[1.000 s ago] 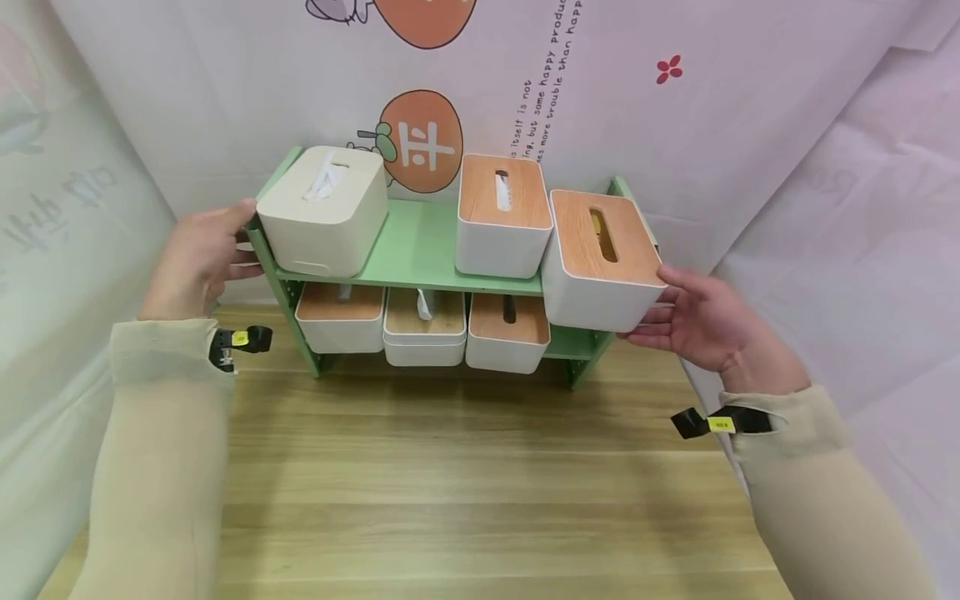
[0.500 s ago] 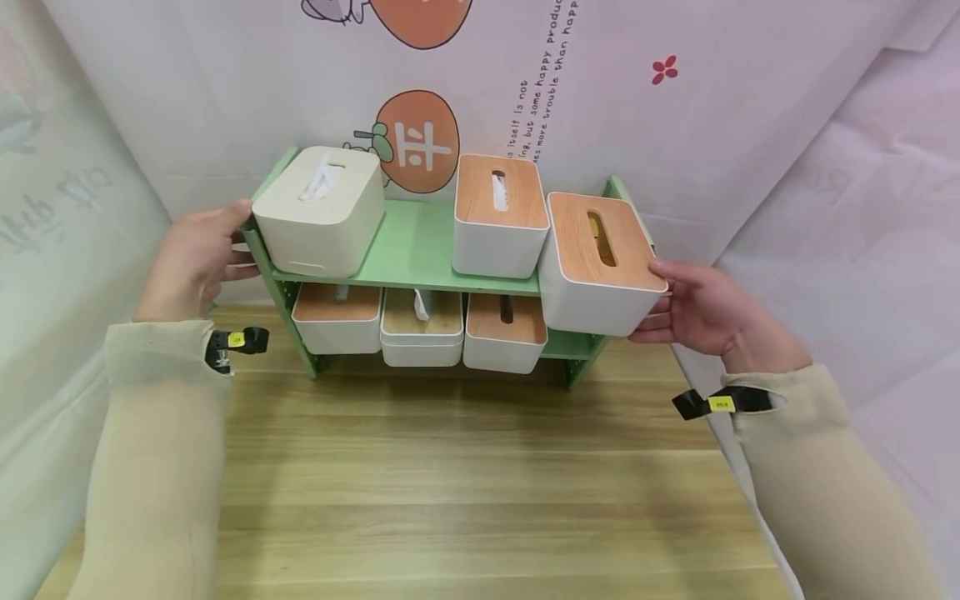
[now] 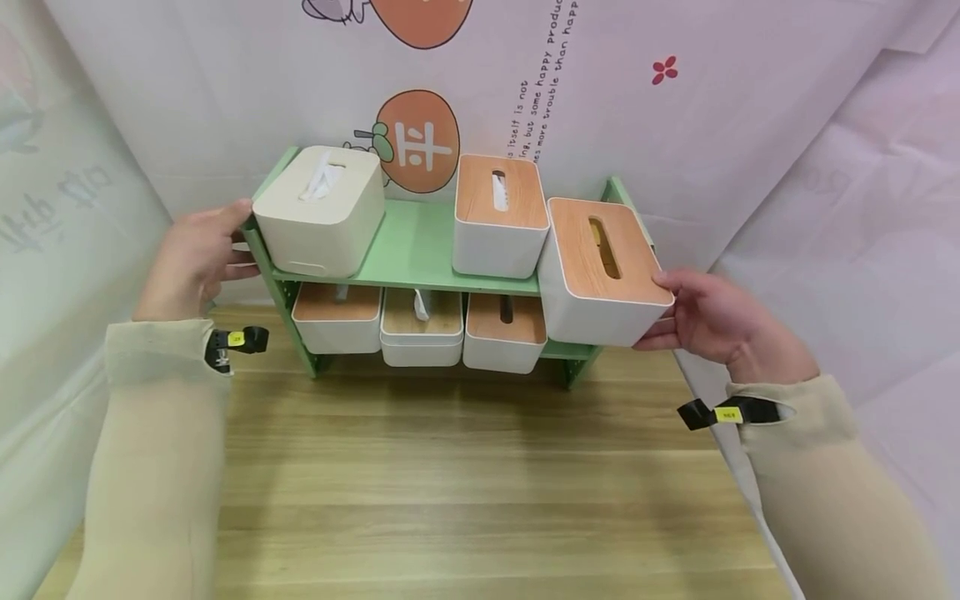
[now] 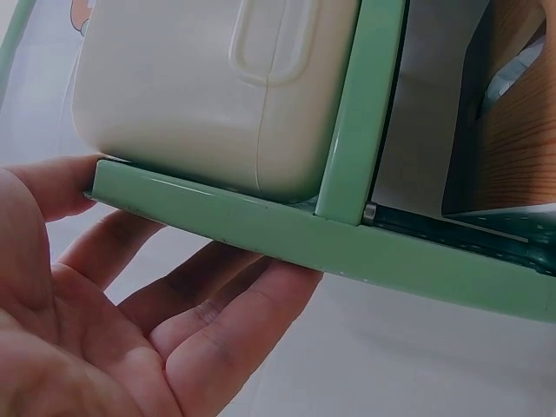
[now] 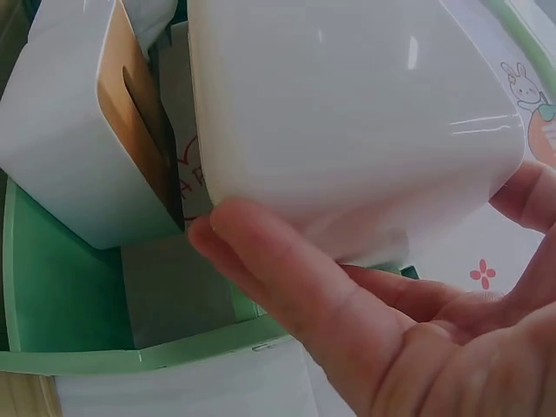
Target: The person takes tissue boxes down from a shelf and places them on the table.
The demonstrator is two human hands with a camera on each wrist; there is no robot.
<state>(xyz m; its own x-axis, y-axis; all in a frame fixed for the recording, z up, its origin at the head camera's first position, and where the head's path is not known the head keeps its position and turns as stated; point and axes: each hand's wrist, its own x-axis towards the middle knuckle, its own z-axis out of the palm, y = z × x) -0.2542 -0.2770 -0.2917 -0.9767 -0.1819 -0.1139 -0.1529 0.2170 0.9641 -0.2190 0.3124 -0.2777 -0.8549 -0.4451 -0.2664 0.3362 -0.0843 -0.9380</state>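
My left hand (image 3: 197, 257) grips the left side panel of a green two-tier shelf (image 3: 416, 242). In the left wrist view the thumb is at the panel's end and the fingers (image 4: 252, 326) lie along its outer face. With my right hand (image 3: 716, 321) I hold a white tissue box with a wood-grain lid (image 3: 603, 250) at the shelf's right end. The thumb is at the lid's right edge, while the fingers (image 5: 291, 278) reach along the side and bottom. The box juts out past the shelf's front edge, and its lid slot shows something yellow inside.
A cream tissue box (image 3: 322, 208) stands at the upper tier's left end. Left of the held box is a smaller wood-lidded tissue box (image 3: 501, 212). Three more boxes, including a right-hand one (image 3: 504, 337), fill much of the lower tier. Printed cloth (image 3: 600, 100) hangs behind.
The tissue box in my right hand has come slightly forward and down toward me, off the shelf's front. My left hand keeps its grip on the side panel.
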